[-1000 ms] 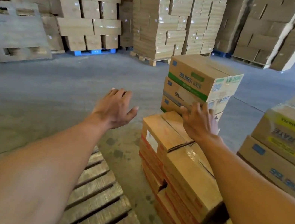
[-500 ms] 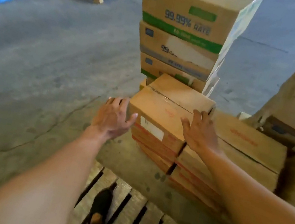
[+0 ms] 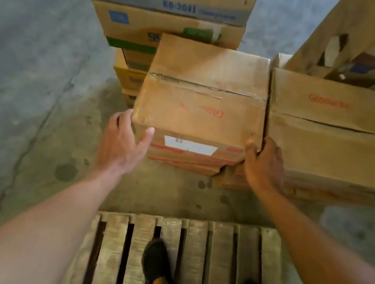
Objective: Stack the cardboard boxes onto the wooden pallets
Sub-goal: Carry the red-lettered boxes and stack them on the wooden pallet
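Just beyond the far edge of the weathered, slatted wooden pallet (image 3: pixel 218 260), a brown rectangular cardboard box with faded red lettering (image 3: pixel 200 104) is being gripped at its two near corners. It is sitting on a short pile of similar boxes on the floor, not yet on the pallet; whether it is already being raised cannot be told. The left hand (image 3: pixel 120 145) is being curled round the left corner, thumb pressed on the front face. The right hand (image 3: pixel 263 166) is being wedged into the narrow gap beside a second brown cardboard box (image 3: pixel 325 133), with its fingertips hidden.

Several risks are being run, it is judged. With only the near end held, the far end could sag and slip away. The right fingers could be pinched in that gap. A backward step across the pallet's open slats, where two dark shoes (image 3: pixel 155 261) are being planted, could catch a foot.
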